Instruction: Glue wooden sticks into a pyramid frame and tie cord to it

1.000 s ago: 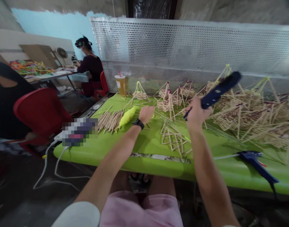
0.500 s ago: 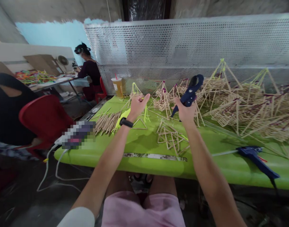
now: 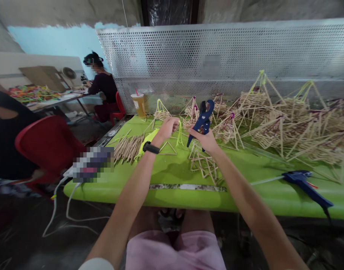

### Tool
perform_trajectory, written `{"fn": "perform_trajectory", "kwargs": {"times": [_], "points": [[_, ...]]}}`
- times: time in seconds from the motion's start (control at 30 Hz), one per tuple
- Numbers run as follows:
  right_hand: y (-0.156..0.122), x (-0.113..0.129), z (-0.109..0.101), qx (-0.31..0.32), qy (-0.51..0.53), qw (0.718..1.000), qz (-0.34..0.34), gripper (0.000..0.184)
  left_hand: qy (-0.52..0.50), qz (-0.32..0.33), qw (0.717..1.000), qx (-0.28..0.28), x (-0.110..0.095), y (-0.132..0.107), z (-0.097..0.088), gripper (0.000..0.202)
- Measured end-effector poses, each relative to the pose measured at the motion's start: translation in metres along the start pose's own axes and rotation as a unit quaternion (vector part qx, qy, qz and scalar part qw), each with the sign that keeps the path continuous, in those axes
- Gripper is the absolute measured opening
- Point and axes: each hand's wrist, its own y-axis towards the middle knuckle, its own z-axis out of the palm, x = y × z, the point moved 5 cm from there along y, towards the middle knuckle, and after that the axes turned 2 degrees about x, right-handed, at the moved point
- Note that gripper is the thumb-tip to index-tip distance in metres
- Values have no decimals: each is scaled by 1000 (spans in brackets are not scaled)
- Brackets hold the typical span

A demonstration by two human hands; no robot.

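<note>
In the head view my left hand (image 3: 168,127), with a black band on its wrist, pinches neon-yellow string (image 3: 180,134) whose ends hang over the table. To its right, my right hand (image 3: 205,139) grips a dark blue pipe cutter (image 3: 202,120) by its handles, the head pointing up. A yellow bundle (image 3: 148,139) lies by my left wrist, beside a pile of thin brown sticks (image 3: 128,147). Below the left hand is a stick triangle (image 3: 169,150). Several more stick frames (image 3: 203,165) overlap below the right hand.
Stick pyramids (image 3: 273,123) crowd the table's back and right. A blue glue gun (image 3: 303,183) lies at the right front. A drink cup (image 3: 139,105) stands at the back left. A perforated metal panel (image 3: 166,56) closes the back. A co-worker (image 3: 103,86) sits at another table.
My right hand has brought the pipe cutter leftward and down, closer to my left hand. The left hand has turned and shifted slightly, the string still in its fingers.
</note>
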Motion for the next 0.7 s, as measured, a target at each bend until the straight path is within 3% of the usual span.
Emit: {"fn": "perform_trajectory", "kwargs": {"times": [0.13,0.4,0.7], "points": [[-1,-14,12,28,15,998,57,56,7,26,999,40,-1,-3,5,45],[0,-26,19,47,-36,995,82,43,37,-14,996,81,6,0,0,41],[-3,-11,10,103,-76,987,100,37,17,-3,1000,20,0,3,-18,43]]}}
